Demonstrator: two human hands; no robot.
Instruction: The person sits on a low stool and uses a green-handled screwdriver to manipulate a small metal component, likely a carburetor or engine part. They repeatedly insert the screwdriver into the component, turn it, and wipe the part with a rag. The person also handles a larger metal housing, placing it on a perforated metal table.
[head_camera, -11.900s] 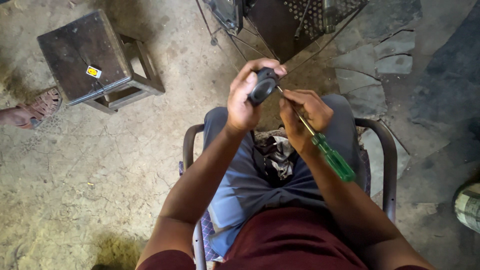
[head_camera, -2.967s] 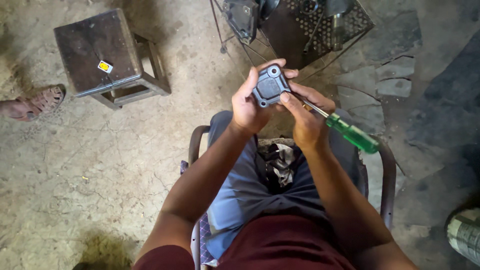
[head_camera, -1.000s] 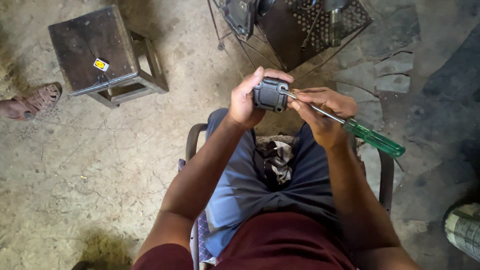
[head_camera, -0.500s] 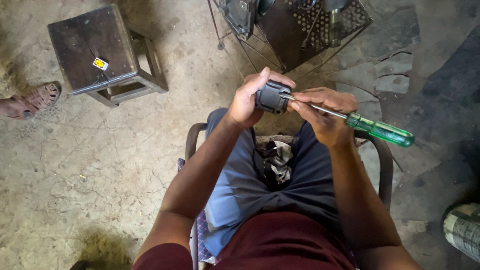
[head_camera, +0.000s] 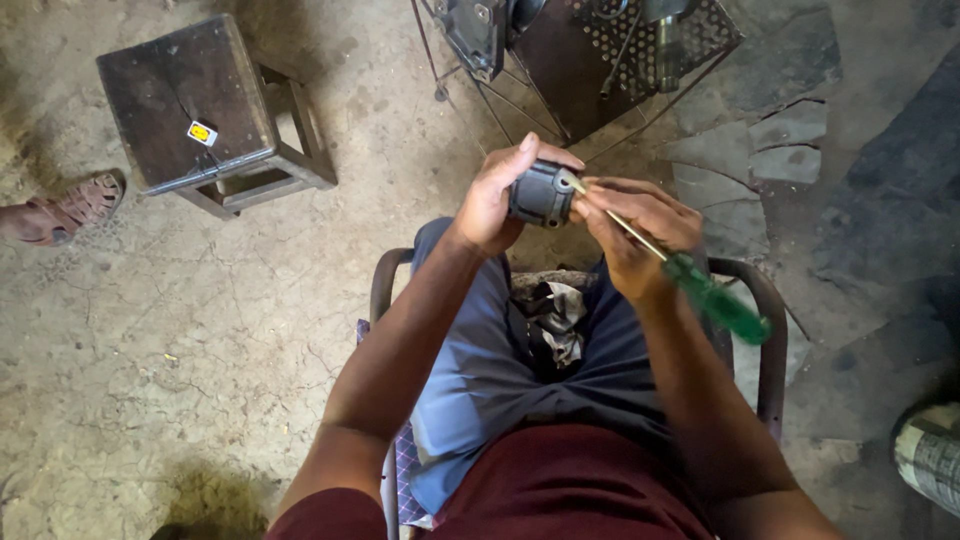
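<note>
Dirt floor, wooden stool upper left, sandalled foot at left edge. Left hand grips dark metal part above lap; right hand closed on green screwdriver, tip touching the part.

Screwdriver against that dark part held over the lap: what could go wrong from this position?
The screwdriver tip bears on the small dark part, which only the left hand holds in mid-air; a slip could drive the tip into those fingers. The right hand grips the shaft, not the green handle, so control may be weak. Anything loosened could drop past the rag in the lap onto the dirt floor.
</note>
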